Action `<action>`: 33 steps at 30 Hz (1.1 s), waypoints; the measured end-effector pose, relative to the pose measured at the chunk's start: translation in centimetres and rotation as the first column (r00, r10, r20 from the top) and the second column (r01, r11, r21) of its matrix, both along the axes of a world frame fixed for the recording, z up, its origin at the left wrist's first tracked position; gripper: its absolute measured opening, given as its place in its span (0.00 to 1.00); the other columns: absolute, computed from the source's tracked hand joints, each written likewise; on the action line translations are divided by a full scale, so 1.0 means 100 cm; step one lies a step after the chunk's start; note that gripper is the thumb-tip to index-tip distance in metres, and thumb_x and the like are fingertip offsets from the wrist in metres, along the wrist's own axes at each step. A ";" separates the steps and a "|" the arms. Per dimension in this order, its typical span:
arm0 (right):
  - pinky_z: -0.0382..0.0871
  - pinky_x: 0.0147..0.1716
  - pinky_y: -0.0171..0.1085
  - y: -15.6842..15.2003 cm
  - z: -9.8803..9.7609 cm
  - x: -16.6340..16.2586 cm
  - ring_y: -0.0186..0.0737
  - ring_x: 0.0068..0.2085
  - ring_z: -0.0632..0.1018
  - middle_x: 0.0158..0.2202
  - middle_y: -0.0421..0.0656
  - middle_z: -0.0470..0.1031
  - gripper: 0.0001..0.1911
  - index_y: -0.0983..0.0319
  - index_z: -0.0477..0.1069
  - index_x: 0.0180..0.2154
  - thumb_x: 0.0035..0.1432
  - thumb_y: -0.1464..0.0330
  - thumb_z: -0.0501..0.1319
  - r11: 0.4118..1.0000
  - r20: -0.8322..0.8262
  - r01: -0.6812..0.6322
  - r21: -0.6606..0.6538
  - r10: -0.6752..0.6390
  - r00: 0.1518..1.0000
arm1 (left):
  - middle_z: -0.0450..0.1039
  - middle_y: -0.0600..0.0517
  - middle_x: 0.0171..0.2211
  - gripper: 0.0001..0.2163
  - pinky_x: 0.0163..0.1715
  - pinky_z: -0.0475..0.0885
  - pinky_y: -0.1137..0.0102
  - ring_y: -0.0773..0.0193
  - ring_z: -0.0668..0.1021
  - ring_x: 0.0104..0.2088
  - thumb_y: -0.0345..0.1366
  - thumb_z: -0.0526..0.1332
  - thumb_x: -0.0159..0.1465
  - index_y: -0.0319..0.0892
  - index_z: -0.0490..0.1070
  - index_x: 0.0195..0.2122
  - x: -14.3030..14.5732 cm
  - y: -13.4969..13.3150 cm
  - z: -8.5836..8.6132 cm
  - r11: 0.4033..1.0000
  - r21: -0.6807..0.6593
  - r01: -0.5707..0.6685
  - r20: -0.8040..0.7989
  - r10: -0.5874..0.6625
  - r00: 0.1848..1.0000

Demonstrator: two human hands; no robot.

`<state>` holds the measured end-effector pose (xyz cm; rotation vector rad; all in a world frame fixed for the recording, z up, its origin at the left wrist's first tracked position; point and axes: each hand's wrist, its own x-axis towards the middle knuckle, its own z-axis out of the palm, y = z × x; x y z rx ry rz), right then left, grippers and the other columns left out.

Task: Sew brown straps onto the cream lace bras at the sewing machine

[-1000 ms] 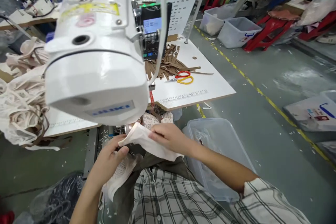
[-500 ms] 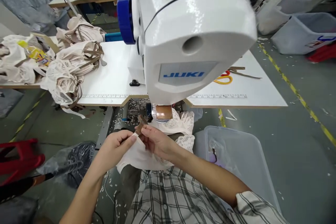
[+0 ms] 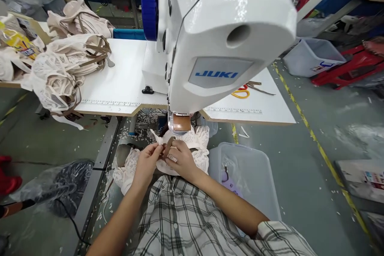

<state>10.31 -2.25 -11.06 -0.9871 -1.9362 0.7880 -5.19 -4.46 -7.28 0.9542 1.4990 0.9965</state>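
Note:
A cream lace bra (image 3: pixel 201 140) with brown straps lies across my lap, just below the sewing machine (image 3: pixel 222 48). My left hand (image 3: pixel 149 159) pinches an edge of its pale fabric between thumb and fingers. Close beside it, my right hand (image 3: pixel 183 160) is closed on a brown strap (image 3: pixel 169 146), which loops up above the fingers. Both hands are nearly touching, in front of the machine's needle area (image 3: pixel 181 123). Part of the bra hangs to the left of my left wrist. My fingers hide the exact spot where strap and fabric meet.
Piled bras (image 3: pixel 63 72) cover the left of the white sewing table (image 3: pixel 120 72), beside a yellow packet (image 3: pixel 19 42). Orange-handled scissors (image 3: pixel 241 93) lie right of the machine. A clear plastic bin (image 3: pixel 249 176) stands at my right, and a black bag (image 3: pixel 69 186) on the floor at left.
My view has shifted. The bra has been turned over in my hands: lace now spreads to the left too, and the brown strap stands in a loop by my right fingers.

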 end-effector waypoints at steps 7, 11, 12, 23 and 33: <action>0.74 0.37 0.38 0.011 0.029 0.011 0.37 0.35 0.77 0.43 0.47 0.76 0.15 0.57 0.73 0.51 0.64 0.62 0.59 1.000 0.030 0.012 0.028 -0.013 0.999 | 0.79 0.49 0.39 0.18 0.44 0.77 0.64 0.58 0.81 0.40 0.49 0.62 0.62 0.40 0.76 0.44 0.001 -0.009 0.031 0.999 0.014 -0.032 0.023 0.032 0.999; 0.75 0.41 0.38 0.015 0.036 0.007 0.39 0.40 0.78 0.42 0.47 0.77 0.14 0.57 0.76 0.48 0.65 0.62 0.58 0.999 0.061 0.048 0.021 -0.049 0.997 | 0.79 0.48 0.40 0.18 0.45 0.78 0.63 0.58 0.81 0.40 0.49 0.62 0.62 0.40 0.76 0.44 0.006 -0.010 0.034 1.000 -0.014 -0.021 0.067 0.021 0.998; 0.75 0.40 0.38 0.015 0.036 0.007 0.38 0.39 0.79 0.41 0.47 0.78 0.13 0.57 0.76 0.47 0.65 0.62 0.58 0.998 0.052 0.058 0.016 -0.059 0.997 | 0.79 0.48 0.39 0.17 0.44 0.78 0.64 0.58 0.81 0.40 0.49 0.62 0.62 0.40 0.76 0.43 0.007 -0.010 0.033 1.000 -0.015 -0.019 0.054 0.020 0.998; 0.75 0.45 0.36 0.022 0.016 0.026 0.37 0.43 0.79 0.41 0.41 0.80 0.10 0.55 0.78 0.40 0.64 0.65 0.58 0.991 0.192 -0.110 0.073 0.094 0.977 | 0.68 0.56 0.23 0.19 0.29 0.72 0.74 0.67 0.72 0.25 0.53 0.62 0.60 0.40 0.71 0.28 0.014 0.007 0.016 0.997 -0.068 0.044 -0.013 -0.044 0.999; 0.59 0.60 0.49 0.230 0.080 0.229 0.51 0.60 0.67 0.59 0.62 0.67 0.25 0.73 0.63 0.59 0.60 0.80 0.49 0.912 0.700 0.403 0.077 -0.338 0.629 | 0.74 0.50 0.22 0.25 0.23 0.72 0.71 0.61 0.75 0.23 0.61 0.62 0.53 0.41 0.74 0.28 0.012 0.012 0.018 0.982 -0.094 0.164 -0.204 -0.180 0.962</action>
